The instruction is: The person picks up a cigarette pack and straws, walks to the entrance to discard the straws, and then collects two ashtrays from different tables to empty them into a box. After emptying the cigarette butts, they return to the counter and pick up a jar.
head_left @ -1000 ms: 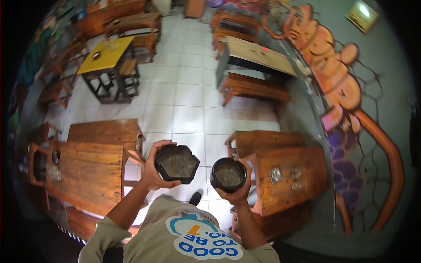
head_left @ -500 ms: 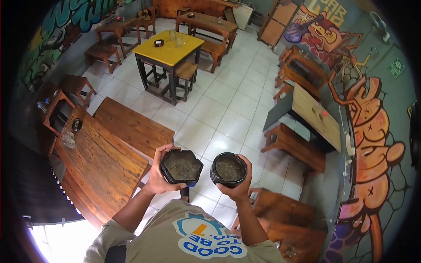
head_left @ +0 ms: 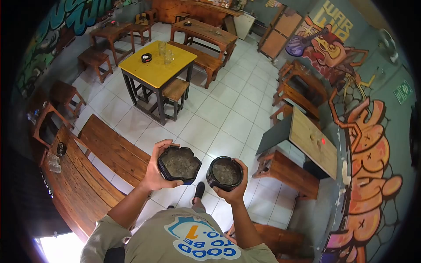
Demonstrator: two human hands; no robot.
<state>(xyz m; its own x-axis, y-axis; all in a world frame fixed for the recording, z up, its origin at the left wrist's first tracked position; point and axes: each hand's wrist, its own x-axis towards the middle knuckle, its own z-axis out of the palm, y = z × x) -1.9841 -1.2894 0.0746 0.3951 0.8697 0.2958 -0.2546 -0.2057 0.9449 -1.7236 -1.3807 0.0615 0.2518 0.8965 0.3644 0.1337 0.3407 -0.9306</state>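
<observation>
In front of my body, my left hand (head_left: 156, 168) grips a black hexagonal ashtray (head_left: 180, 163) by its left side. My right hand (head_left: 236, 188) is wrapped round the right side of a black round ashtray (head_left: 225, 171). Both ashtrays face upward, showing greyish insides, and hang side by side with a gap between them. Farther off, a yellow-topped table (head_left: 151, 72) bears another black ashtray (head_left: 146, 58) and glasses (head_left: 168, 56).
On my left are a long wooden table (head_left: 83, 179) with glasses (head_left: 53, 163) and an ashtray (head_left: 61, 149), and a wooden bench (head_left: 112, 147). To the right stand a light-topped table (head_left: 313, 140) and a bench (head_left: 289, 173). A stool (head_left: 176, 89) sits by the yellow-topped table.
The view has shifted forward: the yellow-topped table appears nearer and the left table has slid down and left. My feet now show below. Both hands still hold their ashtrays.
</observation>
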